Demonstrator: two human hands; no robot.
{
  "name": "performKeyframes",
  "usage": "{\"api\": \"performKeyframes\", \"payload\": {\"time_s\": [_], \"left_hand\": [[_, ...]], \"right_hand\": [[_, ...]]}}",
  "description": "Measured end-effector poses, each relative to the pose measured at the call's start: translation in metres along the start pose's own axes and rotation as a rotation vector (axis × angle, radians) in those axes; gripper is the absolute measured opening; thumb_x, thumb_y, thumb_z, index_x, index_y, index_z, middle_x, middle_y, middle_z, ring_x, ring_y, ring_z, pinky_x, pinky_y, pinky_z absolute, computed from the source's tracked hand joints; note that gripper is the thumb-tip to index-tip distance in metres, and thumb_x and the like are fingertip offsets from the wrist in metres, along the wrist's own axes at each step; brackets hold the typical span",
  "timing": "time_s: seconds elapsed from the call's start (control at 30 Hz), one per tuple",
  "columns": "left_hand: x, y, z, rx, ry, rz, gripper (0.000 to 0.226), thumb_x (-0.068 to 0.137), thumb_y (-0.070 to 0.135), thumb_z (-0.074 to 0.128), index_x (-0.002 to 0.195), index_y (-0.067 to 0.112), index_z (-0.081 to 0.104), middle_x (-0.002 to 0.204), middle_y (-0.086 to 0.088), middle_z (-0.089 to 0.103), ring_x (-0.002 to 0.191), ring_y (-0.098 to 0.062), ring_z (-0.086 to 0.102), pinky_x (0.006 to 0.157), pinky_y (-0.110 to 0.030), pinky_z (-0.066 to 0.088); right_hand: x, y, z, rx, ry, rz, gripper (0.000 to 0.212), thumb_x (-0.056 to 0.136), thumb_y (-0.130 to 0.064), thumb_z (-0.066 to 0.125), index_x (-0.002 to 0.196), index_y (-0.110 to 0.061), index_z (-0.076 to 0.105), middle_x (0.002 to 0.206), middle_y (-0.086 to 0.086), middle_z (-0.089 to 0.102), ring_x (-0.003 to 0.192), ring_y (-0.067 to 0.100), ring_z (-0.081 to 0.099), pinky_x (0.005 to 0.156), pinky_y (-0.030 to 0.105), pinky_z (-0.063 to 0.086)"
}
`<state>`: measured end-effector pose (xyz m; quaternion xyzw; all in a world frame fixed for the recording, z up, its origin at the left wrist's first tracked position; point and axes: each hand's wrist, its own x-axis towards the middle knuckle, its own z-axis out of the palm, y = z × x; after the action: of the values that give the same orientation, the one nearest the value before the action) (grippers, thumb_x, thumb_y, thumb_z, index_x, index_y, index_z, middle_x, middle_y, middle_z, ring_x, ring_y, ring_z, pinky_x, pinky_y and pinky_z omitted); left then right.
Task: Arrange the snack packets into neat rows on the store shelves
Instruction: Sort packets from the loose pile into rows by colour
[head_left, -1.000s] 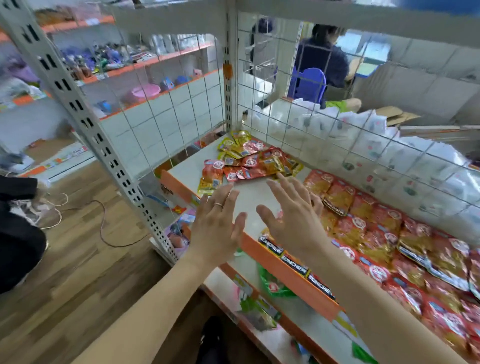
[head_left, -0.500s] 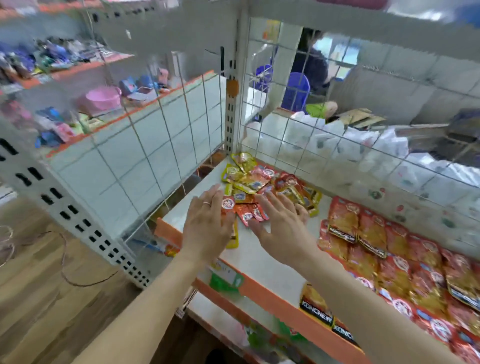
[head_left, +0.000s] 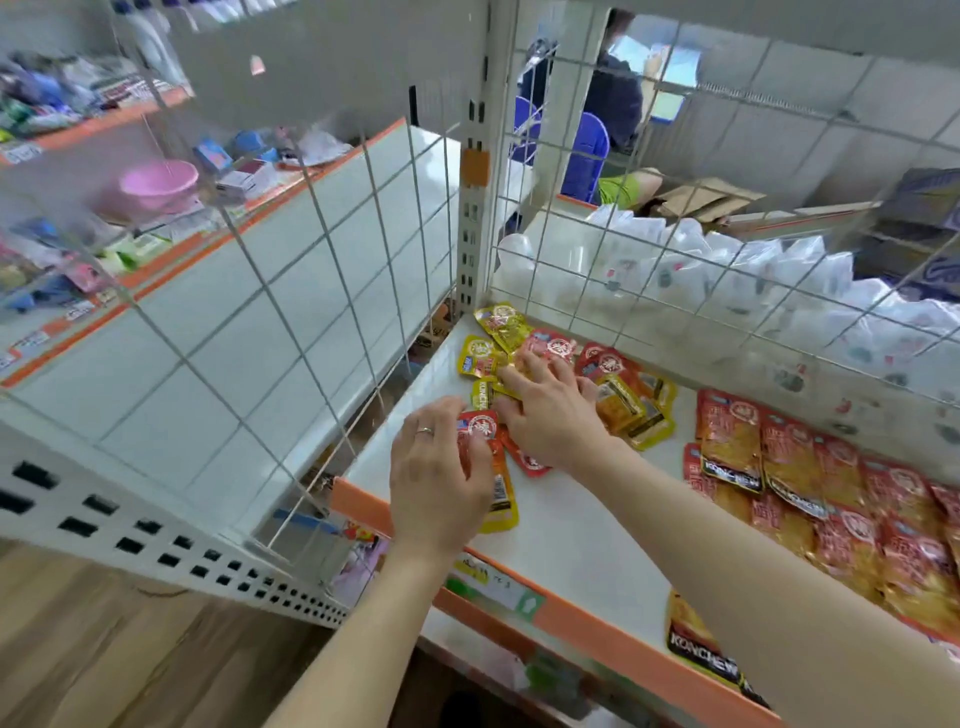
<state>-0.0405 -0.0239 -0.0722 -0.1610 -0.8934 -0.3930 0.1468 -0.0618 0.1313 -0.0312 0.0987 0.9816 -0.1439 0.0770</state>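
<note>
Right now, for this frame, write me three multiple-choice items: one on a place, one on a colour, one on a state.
1. Where does the loose heap of packets lie?
A. on the floor
B. in a basket
C. in the back left corner of the shelf, by the upright post

2. What colour is the front edge strip of the shelf?
A. blue
B. orange
C. black

3. How does the right hand lie?
A. fingers spread flat on the loose packets
B. curled into an empty fist
C. hooked through the wire mesh

Answers: 1 C, the heap sits close by the corner post. 2 B, the strip runs orange along the front. 3 A, the fingers lie straight on the packets.
</note>
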Motion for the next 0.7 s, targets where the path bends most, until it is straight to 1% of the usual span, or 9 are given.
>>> {"api": "performKeyframes", "payload": {"time_s": [0.1, 0.17, 0.23, 0.3, 0.4, 0.47, 0.6, 0.67, 0.7], "left_hand": [[0.0, 0.001, -0.001, -0.012, -0.017, -0.009, 0.035, 0.094, 0.029, 0.051, 0.125, 0.013, 0.058, 0.121, -0.001, 0.062, 0.116, -0.019, 0.05, 0.103, -0.036, 0.042], [0.0, 0.0, -0.001, -0.018, -0.021, -0.005, 0.035, 0.094, 0.03, 0.05, 0.124, 0.014, 0.058, 0.121, 0.0, 0.062, 0.116, -0.018, 0.05, 0.102, -0.036, 0.042], [0.0, 0.0, 0.0, -0.021, -0.029, -0.003, 0.035, 0.095, 0.031, 0.048, 0.124, 0.015, 0.058, 0.12, 0.0, 0.062, 0.116, -0.017, 0.05, 0.101, -0.037, 0.043], [0.001, 0.0, 0.0, -0.015, -0.048, -0.006, 0.036, 0.095, 0.034, 0.046, 0.123, 0.015, 0.057, 0.119, 0.0, 0.062, 0.116, -0.016, 0.049, 0.101, -0.037, 0.043], [0.001, 0.0, 0.001, -0.001, -0.074, -0.011, 0.038, 0.094, 0.037, 0.044, 0.123, 0.015, 0.057, 0.119, -0.001, 0.062, 0.116, -0.017, 0.048, 0.102, -0.038, 0.043], [0.001, -0.001, 0.001, 0.006, -0.079, -0.02, 0.037, 0.095, 0.036, 0.045, 0.122, 0.015, 0.057, 0.119, -0.001, 0.062, 0.116, -0.016, 0.048, 0.102, -0.039, 0.044], [0.001, -0.001, 0.002, 0.021, -0.099, -0.023, 0.038, 0.094, 0.038, 0.043, 0.121, 0.015, 0.057, 0.117, -0.001, 0.062, 0.114, -0.018, 0.049, 0.1, -0.039, 0.044], [0.001, -0.001, 0.002, 0.023, -0.114, -0.03, 0.038, 0.094, 0.04, 0.043, 0.121, 0.016, 0.056, 0.117, -0.001, 0.062, 0.114, -0.018, 0.049, 0.101, -0.039, 0.044], [0.001, -0.001, 0.001, 0.022, -0.121, -0.033, 0.037, 0.094, 0.039, 0.045, 0.122, 0.016, 0.056, 0.117, 0.0, 0.062, 0.114, -0.017, 0.05, 0.101, -0.04, 0.044]], "right_hand": [[-0.012, 0.001, 0.001, -0.033, 0.092, 0.019, 0.042, 0.099, -0.052, 0.041, 0.137, -0.033, 0.05, 0.158, -0.002, 0.032, 0.144, 0.032, 0.025, 0.114, 0.06, 0.013], [-0.026, 0.002, -0.001, -0.035, 0.154, 0.022, 0.038, 0.097, -0.048, 0.051, 0.128, -0.027, 0.055, 0.147, -0.001, 0.043, 0.133, 0.032, 0.039, 0.109, 0.056, 0.025], [-0.038, 0.006, -0.001, 0.002, 0.187, 0.007, 0.035, 0.093, -0.036, 0.061, 0.124, -0.021, 0.056, 0.137, 0.0, 0.048, 0.123, 0.032, 0.046, 0.1, 0.051, 0.04], [-0.048, 0.012, 0.002, 0.095, 0.225, -0.001, 0.036, 0.088, -0.017, 0.064, 0.123, -0.015, 0.057, 0.131, 0.004, 0.05, 0.115, 0.034, 0.05, 0.092, 0.048, 0.047], [-0.056, 0.021, 0.003, 0.227, 0.318, 0.036, 0.047, 0.082, -0.004, 0.062, 0.129, -0.008, 0.055, 0.123, 0.012, 0.056, 0.111, 0.034, 0.054, 0.092, 0.04, 0.047], [-0.059, 0.027, 0.0, 0.24, 0.355, 0.076, 0.049, 0.085, -0.004, 0.059, 0.133, -0.008, 0.052, 0.118, 0.014, 0.059, 0.109, 0.033, 0.055, 0.091, 0.036, 0.043], [-0.068, 0.039, -0.014, 0.218, 0.382, 0.124, 0.046, 0.087, -0.008, 0.056, 0.133, -0.012, 0.051, 0.104, 0.013, 0.065, 0.096, 0.034, 0.061, 0.074, 0.037, 0.043], [-0.072, 0.043, -0.021, 0.286, 0.402, 0.187, 0.05, 0.086, -0.006, 0.056, 0.135, -0.01, 0.052, 0.1, 0.015, 0.068, 0.092, 0.035, 0.063, 0.072, 0.037, 0.044], [-0.074, 0.046, -0.023, 0.349, 0.411, 0.221, 0.052, 0.086, -0.005, 0.056, 0.137, -0.009, 0.052, 0.098, 0.015, 0.068, 0.09, 0.033, 0.063, 0.071, 0.033, 0.045]]}}
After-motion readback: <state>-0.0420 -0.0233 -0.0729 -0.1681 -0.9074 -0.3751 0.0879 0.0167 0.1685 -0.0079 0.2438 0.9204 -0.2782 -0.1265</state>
